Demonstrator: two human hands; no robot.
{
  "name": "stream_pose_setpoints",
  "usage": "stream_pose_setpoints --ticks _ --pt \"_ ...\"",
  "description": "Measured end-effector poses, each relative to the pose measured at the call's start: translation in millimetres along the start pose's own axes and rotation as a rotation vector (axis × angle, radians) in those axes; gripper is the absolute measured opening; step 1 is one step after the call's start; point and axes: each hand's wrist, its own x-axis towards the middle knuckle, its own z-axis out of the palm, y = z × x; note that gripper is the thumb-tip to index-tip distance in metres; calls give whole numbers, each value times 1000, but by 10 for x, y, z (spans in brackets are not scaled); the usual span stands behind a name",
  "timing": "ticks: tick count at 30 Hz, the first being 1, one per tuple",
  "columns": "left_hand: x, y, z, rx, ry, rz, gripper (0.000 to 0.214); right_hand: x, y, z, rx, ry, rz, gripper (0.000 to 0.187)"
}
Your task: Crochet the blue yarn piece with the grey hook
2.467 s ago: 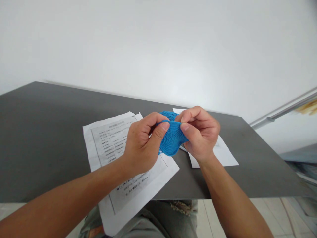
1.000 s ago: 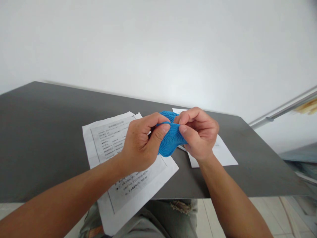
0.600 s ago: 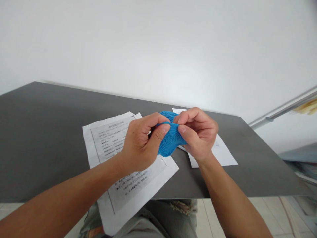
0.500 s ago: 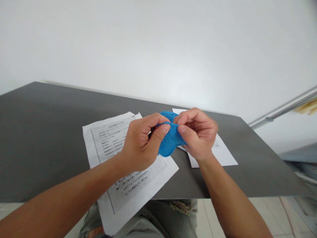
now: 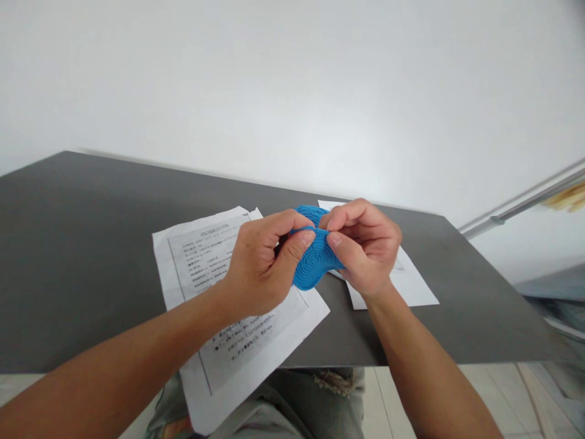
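Observation:
A blue crocheted piece (image 5: pixel 313 266) with rounds of stitches is held up above the table, between my two hands. My left hand (image 5: pixel 265 259) is closed, pinching its upper edge between thumb and forefinger. On the other side my right hand (image 5: pixel 368 247) grips the same edge close by, thumb in front and fingers curled behind. A second blue rounded part shows behind the pinched edge. Whether a hook or needle is between the fingers is hidden.
A printed sheet (image 5: pixel 210 268) lies under my left arm and hangs over the front edge of the dark grey table (image 5: pixel 105 244). Another white paper (image 5: pixel 414 283) rests behind my right hand. A white wall (image 5: pixel 274 91) stands behind; a metal rail (image 5: pixel 525 201) runs at right.
Almost nothing differs. Both hands keep their pinch on the blue crocheted piece, which has shifted only very slightly between the fingers.

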Motion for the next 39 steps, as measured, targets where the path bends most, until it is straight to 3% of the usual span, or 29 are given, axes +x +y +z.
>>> stream_pose_setpoints --ticks 29,39 --pt "29 -1 -4 31 -34 19 23 34 -44 0 -106 -10 4 9" --pt "2 13 18 -229 -23 -162 32 24 -54 26 -84 -3 -2 12"
